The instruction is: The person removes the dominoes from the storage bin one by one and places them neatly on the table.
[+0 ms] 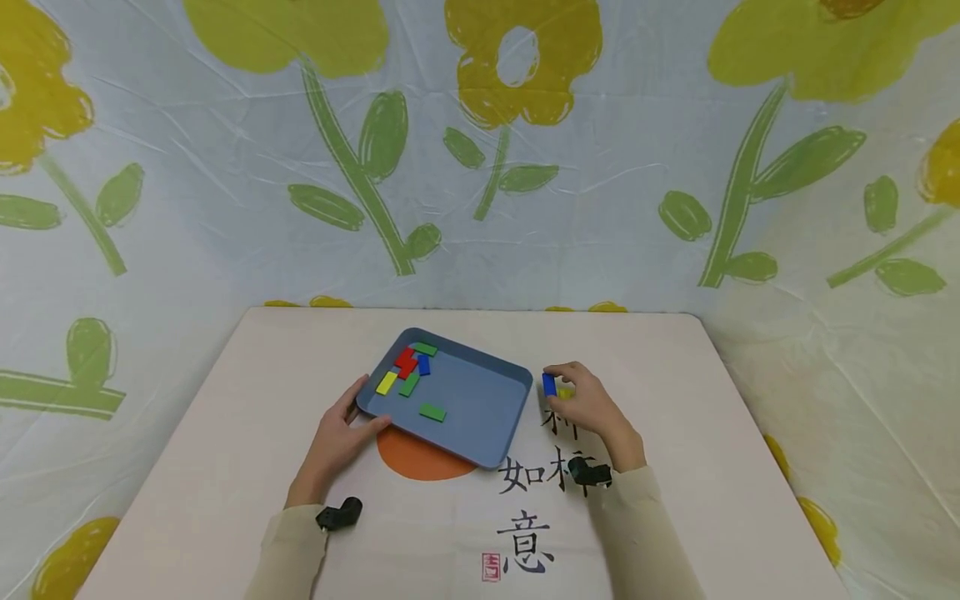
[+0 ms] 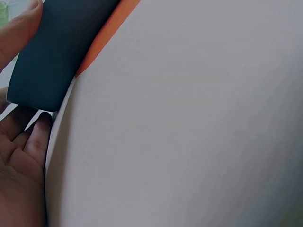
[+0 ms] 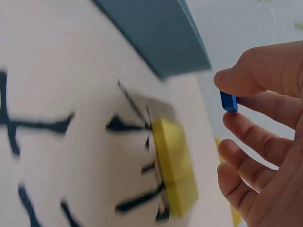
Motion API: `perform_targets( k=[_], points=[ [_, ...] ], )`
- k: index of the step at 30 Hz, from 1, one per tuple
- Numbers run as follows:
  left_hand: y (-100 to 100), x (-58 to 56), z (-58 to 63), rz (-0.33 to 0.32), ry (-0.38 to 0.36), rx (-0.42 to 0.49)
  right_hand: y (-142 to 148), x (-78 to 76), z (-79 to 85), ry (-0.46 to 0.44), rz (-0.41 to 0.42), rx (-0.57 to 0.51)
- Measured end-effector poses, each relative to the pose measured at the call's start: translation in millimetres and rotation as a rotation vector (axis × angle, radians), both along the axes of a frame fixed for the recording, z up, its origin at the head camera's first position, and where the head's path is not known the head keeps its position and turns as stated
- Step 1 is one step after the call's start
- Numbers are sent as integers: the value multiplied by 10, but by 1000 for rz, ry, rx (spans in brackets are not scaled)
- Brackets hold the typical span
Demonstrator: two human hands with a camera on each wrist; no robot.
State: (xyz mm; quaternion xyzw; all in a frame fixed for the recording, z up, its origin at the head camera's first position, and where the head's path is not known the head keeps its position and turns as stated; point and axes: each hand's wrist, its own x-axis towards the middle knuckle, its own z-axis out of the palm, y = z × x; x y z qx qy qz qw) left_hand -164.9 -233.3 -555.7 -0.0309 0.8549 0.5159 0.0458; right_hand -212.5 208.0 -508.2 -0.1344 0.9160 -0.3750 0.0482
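A blue-grey tray (image 1: 480, 404) lies at an angle on the table. Its left corner is in the grip of my left hand (image 1: 337, 437), thumb at the near rim and fingers along the outer side. Between thumb and fingertips, my right hand (image 1: 588, 407) pinches a small blue block (image 3: 229, 101), just off the tray's right edge. Below that hand a yellow block (image 3: 175, 165) lies on the table, partly covered by the hand in the head view. Inside the tray, toward its left, are green blocks (image 1: 432, 412), red blocks (image 1: 406, 362), a yellow block (image 1: 386, 383) and another blue block (image 1: 423, 365).
The pale table (image 1: 225, 467) carries printed black characters (image 1: 525, 542), a red seal mark (image 1: 491, 567) and an orange disc (image 1: 423, 457) partly under the tray. A flower-patterned cloth (image 1: 600, 242) hangs behind and at both sides.
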Motion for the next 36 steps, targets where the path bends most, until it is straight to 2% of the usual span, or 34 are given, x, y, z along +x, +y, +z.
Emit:
perform_targets(
  k=[7,15,29,36],
  points=[
    [-4,-7,2,8,-14,-4,216,48,-113,-16,-86,33],
    [-10,-9,-2,12,-8,-3,405,110,-197,-30,-140,53],
    [-12,-8,-36,12,2,-4,500,157,-258,-102,-196,39],
    [-1,-3,-33,7,9,0,493,148,-274,-69,-183,65]
  ],
)
